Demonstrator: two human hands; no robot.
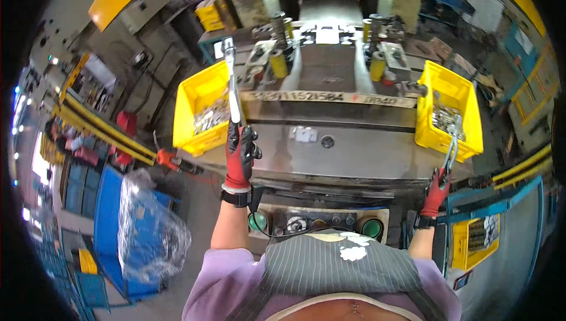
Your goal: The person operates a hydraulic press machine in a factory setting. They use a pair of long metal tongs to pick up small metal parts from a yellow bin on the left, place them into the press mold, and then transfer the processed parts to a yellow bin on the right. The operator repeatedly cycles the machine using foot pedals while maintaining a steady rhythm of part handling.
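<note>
My left hand (238, 155), in a red and black glove, is closed around a pair of long silver tongs (234, 94). The tongs point away from me, passing beside the left yellow bin (187, 114), and their far end stands above the press bed. In that bin lie many small metal parts (211, 116). My gloved right hand (436, 192) grips another pair of tongs (451, 151), whose tips reach in among the metal parts (445, 114) of the right yellow bin (471, 117). Whether the tips pinch a part is too small to tell.
Between the bins runs the press bed (271, 138), with a flat pale metal piece (304, 135) on it. Farther back, a bright plate (327, 35) sits in the die between yellow posts. A control panel (318, 221) with green buttons is close to me. Plastic wrap (147, 226) covers a blue cart.
</note>
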